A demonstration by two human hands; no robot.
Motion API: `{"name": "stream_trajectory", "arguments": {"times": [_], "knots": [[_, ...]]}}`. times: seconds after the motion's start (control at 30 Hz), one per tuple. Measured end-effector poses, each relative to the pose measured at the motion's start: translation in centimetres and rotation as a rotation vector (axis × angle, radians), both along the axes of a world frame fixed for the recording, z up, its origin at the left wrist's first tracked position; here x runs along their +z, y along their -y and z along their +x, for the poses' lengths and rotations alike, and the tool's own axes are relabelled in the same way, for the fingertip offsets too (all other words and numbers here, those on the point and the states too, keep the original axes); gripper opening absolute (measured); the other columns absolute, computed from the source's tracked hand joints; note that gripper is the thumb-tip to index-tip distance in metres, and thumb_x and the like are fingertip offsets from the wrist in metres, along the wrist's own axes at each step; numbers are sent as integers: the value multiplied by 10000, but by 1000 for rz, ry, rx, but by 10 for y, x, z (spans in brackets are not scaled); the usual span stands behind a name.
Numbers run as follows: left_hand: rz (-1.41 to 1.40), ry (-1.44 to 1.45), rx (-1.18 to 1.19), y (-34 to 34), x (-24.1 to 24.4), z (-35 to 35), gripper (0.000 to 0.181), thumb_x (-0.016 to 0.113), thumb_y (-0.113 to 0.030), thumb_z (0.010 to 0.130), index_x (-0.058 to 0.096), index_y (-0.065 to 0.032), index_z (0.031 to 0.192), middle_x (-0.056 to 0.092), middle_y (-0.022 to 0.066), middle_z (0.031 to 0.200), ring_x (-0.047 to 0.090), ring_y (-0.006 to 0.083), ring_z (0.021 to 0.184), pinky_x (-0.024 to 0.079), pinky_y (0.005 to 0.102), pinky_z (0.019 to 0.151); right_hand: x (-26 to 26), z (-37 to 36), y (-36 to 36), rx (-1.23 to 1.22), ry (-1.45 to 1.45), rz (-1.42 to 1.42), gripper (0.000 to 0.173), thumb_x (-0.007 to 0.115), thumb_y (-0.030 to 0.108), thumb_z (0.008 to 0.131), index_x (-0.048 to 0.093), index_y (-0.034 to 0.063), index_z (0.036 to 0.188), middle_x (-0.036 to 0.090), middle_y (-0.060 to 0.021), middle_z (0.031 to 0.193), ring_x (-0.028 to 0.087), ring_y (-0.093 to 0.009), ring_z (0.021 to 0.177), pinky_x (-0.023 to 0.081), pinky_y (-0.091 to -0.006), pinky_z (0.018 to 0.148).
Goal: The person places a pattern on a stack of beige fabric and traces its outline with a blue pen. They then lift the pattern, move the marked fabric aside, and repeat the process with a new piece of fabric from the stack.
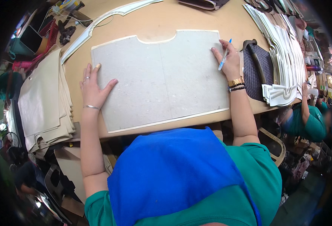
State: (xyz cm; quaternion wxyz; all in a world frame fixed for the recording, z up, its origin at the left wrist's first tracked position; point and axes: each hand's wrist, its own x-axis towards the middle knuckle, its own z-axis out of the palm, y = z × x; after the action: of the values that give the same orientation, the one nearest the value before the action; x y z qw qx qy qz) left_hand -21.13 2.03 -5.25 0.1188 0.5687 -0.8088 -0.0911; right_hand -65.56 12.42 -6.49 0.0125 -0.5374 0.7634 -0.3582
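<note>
A grey board pattern (160, 82) with a curved notch in its far edge lies flat on the tan worktable (154, 17). Cream material shows as a thin rim along its edges. My left hand (94, 84) rests with spread fingers on the pattern's left edge, holding nothing. At the upper right edge is my right hand (228, 58), with a clear ballpoint pen with a blue cap (225, 58) held between its fingers; the thumb touches the pattern.
Cream sheets (41, 96) are stacked at left. A hammer (257, 62) lies on dark woven material (248, 73) at right, beside many white cut pieces (287, 56). A long curved white strip (98, 22) lies behind. A co-worker in green (310, 121) is farther right.
</note>
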Motion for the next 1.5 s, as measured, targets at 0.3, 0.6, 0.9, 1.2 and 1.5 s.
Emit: {"name": "stream_trajectory", "arguments": {"times": [0.3,0.6,0.9,1.2,1.5], "knots": [[10,39,44,3,-2,-2,823,703,-608,702,467,-175,1361,321,94,1506,236,319,1408,149,643,1087,-7,-5,5,-19,83,-85,509,827,307,700,644,50,1099,655,-137,955,604,-245,921,489,-342,834],[3,21,43,3,-4,0,825,701,-611,699,471,-179,1363,308,88,1516,228,308,1415,135,656,1079,-14,-9,5,-10,73,-82,499,837,315,688,653,68,1080,649,-110,919,597,-231,896,488,-339,816],[20,3,57,4,-7,-1,814,710,-594,698,474,-188,1363,312,92,1515,221,302,1419,121,654,1081,-18,-11,6,-12,43,-83,484,842,320,682,657,85,1062,647,-96,921,599,-224,894,492,-336,815],[-73,164,11,4,-6,1,763,623,-620,766,455,-195,1377,315,104,1510,243,308,1408,207,604,1080,-5,-8,4,-17,0,28,474,809,346,721,652,79,1080,668,-140,982,623,-255,942,484,-343,857],[179,404,-264,7,69,-33,1111,809,-609,512,408,26,1331,487,246,1300,480,374,1214,385,445,1027,18,103,-15,277,840,-261,272,572,168,946,625,20,1167,681,-75,948,630,-123,835,504,-245,766]]}}
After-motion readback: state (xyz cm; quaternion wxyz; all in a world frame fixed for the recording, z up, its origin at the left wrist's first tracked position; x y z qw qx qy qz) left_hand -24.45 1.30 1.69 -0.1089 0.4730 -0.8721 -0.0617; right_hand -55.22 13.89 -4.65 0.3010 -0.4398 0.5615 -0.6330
